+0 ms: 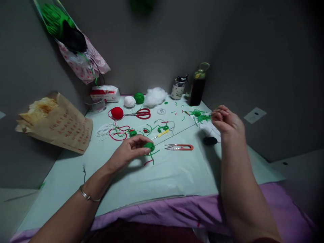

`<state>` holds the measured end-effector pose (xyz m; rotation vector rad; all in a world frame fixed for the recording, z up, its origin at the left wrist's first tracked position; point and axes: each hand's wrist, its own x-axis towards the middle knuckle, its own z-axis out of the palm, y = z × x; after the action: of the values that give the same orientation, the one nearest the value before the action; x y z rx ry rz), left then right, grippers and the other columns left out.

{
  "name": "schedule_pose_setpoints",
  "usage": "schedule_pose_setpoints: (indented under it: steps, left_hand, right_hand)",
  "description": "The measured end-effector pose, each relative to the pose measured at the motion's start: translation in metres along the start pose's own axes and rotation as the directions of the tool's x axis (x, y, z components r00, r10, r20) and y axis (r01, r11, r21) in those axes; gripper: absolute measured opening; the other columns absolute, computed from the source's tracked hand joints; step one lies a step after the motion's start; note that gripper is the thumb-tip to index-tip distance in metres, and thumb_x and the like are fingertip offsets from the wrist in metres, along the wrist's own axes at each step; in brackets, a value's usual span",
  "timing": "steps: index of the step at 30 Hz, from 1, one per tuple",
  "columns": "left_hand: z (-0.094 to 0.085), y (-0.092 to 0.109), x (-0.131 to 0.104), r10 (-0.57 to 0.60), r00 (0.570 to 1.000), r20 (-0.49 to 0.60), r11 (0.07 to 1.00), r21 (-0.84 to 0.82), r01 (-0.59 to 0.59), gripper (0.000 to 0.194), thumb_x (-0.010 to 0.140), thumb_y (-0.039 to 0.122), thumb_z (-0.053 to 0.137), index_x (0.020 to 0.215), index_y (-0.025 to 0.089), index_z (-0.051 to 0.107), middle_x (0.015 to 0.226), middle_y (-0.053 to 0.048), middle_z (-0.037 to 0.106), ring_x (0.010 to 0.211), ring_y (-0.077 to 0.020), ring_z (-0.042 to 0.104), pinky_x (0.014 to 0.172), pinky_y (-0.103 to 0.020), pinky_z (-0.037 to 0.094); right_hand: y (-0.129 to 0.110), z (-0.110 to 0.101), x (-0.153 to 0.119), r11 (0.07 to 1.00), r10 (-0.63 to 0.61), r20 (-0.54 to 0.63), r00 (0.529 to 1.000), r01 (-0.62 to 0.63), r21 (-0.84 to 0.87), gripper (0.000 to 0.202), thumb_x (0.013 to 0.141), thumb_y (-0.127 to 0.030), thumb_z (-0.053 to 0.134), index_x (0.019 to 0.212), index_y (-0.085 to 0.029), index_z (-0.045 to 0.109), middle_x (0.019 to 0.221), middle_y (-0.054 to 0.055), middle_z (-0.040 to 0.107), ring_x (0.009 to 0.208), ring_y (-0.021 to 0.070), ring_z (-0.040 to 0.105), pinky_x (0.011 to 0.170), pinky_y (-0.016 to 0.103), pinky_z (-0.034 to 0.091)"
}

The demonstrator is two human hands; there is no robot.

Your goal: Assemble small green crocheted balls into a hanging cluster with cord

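My left hand (135, 148) is closed on a small green crocheted piece (150, 146), with loose green and red yarn tails hanging below it. From that piece a dark thread (177, 133) runs taut up to the right. Its other end is pinched in my raised right hand (225, 119); whether a needle is in those fingers I cannot make out. Just beyond my left hand lies a yellow-handled crochet hook (162, 133). Orange thread snips (179, 147) rest right of the green piece. Several small green and red crocheted pieces (132, 132) lie behind my left hand.
At the back are red scissors (143, 114), red (117, 113), white (129, 101) and green (139, 98) yarn balls, and white stuffing (155, 96). A dark bottle (197, 89) and a cup (178, 89) stand back right. A paper food bag (63, 123) leans in at left.
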<state>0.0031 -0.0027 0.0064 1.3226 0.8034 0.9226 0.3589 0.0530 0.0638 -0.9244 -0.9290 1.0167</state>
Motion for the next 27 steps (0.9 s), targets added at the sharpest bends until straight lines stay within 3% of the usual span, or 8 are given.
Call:
schedule_pose_setpoints:
  steps: [4,7,9,11,15,19,25,27]
  left_hand:
    - [0.001,-0.003,0.001,-0.002,1.0,0.008,1.0,0.024,0.002,0.021,0.071,0.025,0.083,0.092,0.025,0.081,0.085,-0.006,0.067,0.073,-0.0178,0.06,0.064,-0.03,0.053]
    - [0.0,-0.006,0.001,-0.008,1.0,0.003,1.0,-0.012,0.008,0.024,0.073,0.026,0.082,0.098,0.024,0.08,0.085,-0.006,0.067,0.076,-0.0178,0.062,0.072,-0.032,0.056]
    - [-0.001,-0.008,0.001,-0.022,1.0,0.001,0.999,-0.031,0.022,0.027,0.076,0.028,0.081,0.103,0.024,0.078,0.087,-0.005,0.067,0.077,-0.0177,0.064,0.077,-0.033,0.056]
    - [-0.002,-0.009,0.001,-0.018,1.0,-0.011,0.999,-0.039,0.017,0.029,0.078,0.029,0.08,0.107,0.024,0.077,0.092,-0.005,0.069,0.08,-0.018,0.067,0.079,-0.034,0.056]
    - [-0.004,-0.008,0.003,0.053,0.993,-0.101,0.997,-0.049,-0.058,0.031,0.078,0.028,0.081,0.108,0.024,0.075,0.103,-0.006,0.071,0.092,-0.0201,0.068,0.085,-0.032,0.054]
    - [-0.005,-0.007,0.005,0.124,0.971,-0.204,0.992,0.013,-0.125,0.025,0.075,0.027,0.084,0.098,0.021,0.078,0.098,-0.005,0.072,0.091,-0.0187,0.065,0.083,-0.029,0.051]
    - [0.007,-0.007,0.0,0.151,0.973,-0.175,0.987,0.078,-0.139,0.019,0.075,0.024,0.082,0.094,0.021,0.079,0.092,-0.005,0.075,0.087,-0.0198,0.067,0.081,-0.031,0.052]
    - [0.008,-0.009,0.0,0.134,0.979,-0.157,0.989,0.077,-0.123,0.017,0.076,0.023,0.081,0.092,0.022,0.079,0.09,-0.005,0.076,0.085,-0.0191,0.068,0.08,-0.031,0.053]
  right_hand:
    - [0.011,0.012,0.0,0.996,0.024,-0.038,0.999,-0.02,0.091,0.04,0.094,-0.019,0.061,0.055,-0.02,0.052,0.05,-0.008,0.041,0.041,-0.0005,0.033,0.043,0.02,0.029]
    - [0.03,0.05,-0.019,0.992,0.084,0.057,0.995,-0.089,0.091,0.011,0.086,-0.023,0.074,0.077,-0.017,0.069,0.063,-0.004,0.057,0.048,0.0014,0.043,0.047,0.018,0.035]
    - [0.044,0.077,-0.038,0.993,0.119,0.229,0.966,-0.117,-0.021,0.019,0.082,-0.035,0.077,0.086,-0.016,0.072,0.072,-0.001,0.064,0.049,0.0028,0.042,0.045,0.019,0.034]
    - [0.056,0.097,-0.058,0.973,0.193,0.403,0.895,-0.121,-0.196,0.028,0.087,-0.042,0.07,0.092,-0.015,0.074,0.076,0.002,0.069,0.05,0.0046,0.048,0.046,0.019,0.034]
    - [0.064,0.111,-0.08,0.903,0.362,0.668,0.651,-0.069,-0.423,0.037,0.096,-0.047,0.057,0.097,-0.014,0.074,0.078,0.003,0.07,0.061,0.0102,0.061,0.055,0.022,0.042]
    - [0.058,0.106,-0.078,0.903,0.394,0.795,0.461,-0.036,-0.427,0.036,0.095,-0.047,0.059,0.092,-0.015,0.075,0.066,-0.002,0.058,0.061,0.0097,0.049,0.058,0.021,0.04]
    - [0.065,0.112,-0.079,0.938,0.347,0.687,0.639,-0.224,-0.265,0.031,0.087,-0.046,0.068,0.077,-0.016,0.069,0.064,-0.004,0.051,0.056,0.0085,0.04,0.054,0.021,0.036]
    - [0.066,0.113,-0.08,0.938,0.345,0.685,0.642,-0.236,-0.252,0.033,0.087,-0.046,0.068,0.076,-0.016,0.068,0.062,-0.004,0.05,0.055,0.0082,0.04,0.054,0.021,0.036]
